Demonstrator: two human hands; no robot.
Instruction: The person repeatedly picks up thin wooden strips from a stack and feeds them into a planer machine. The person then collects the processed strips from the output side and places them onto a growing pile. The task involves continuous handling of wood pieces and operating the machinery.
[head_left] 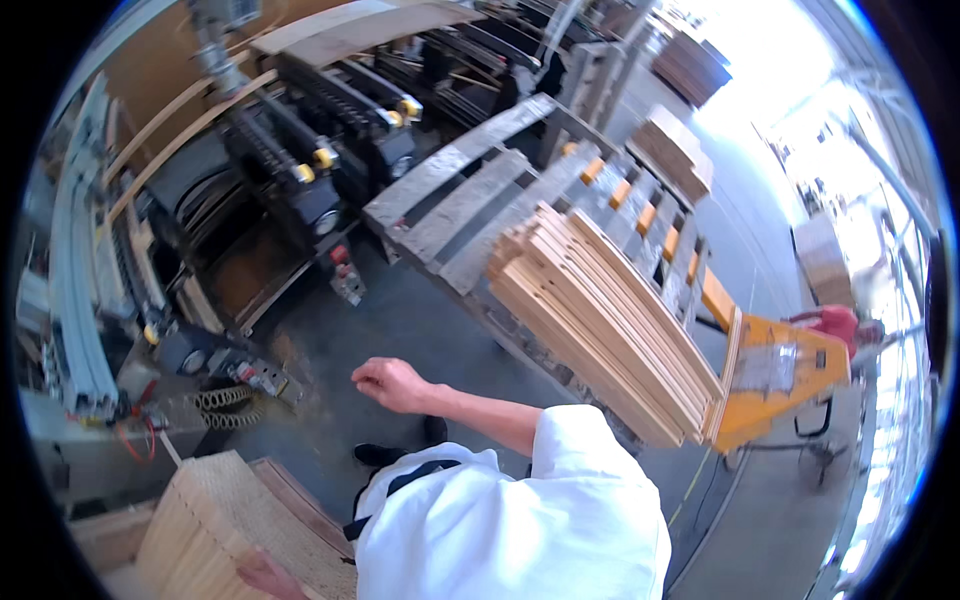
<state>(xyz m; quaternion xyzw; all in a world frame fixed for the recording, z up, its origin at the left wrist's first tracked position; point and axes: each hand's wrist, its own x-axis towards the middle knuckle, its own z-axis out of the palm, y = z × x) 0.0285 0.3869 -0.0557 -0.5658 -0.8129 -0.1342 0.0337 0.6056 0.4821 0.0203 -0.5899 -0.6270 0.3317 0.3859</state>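
The person seems to be between two grips, with the hands at different places. The right hand (393,385) hangs over the floor, fingers loosely curled and narrow, with nothing visible in it. The left hand (268,575) is at the pile of pale wood (215,510) by the lower left rim of the view; it is blurred and partly cut off, so I cannot tell whether it grips, presses or only hovers there. That pile is at the person's left side. A bundle of long wooden strips (605,325) lies along the near edge of the grey pallet (450,215), covering part of that edge, its right end near the yellow pallet truck (790,385). Neither hand is at the bundle. From this stance, my judgement is that a next move would call for turning toward one of the two wood stacks and getting both hands on a piece, minding the coiled hose (228,408) at the left. As for writing, a pale sheet (765,367) sits on the pallet truck's body, but nothing on it is legible; the red buttons (342,262) by the machine show no readable lettering, and no brand can be made out
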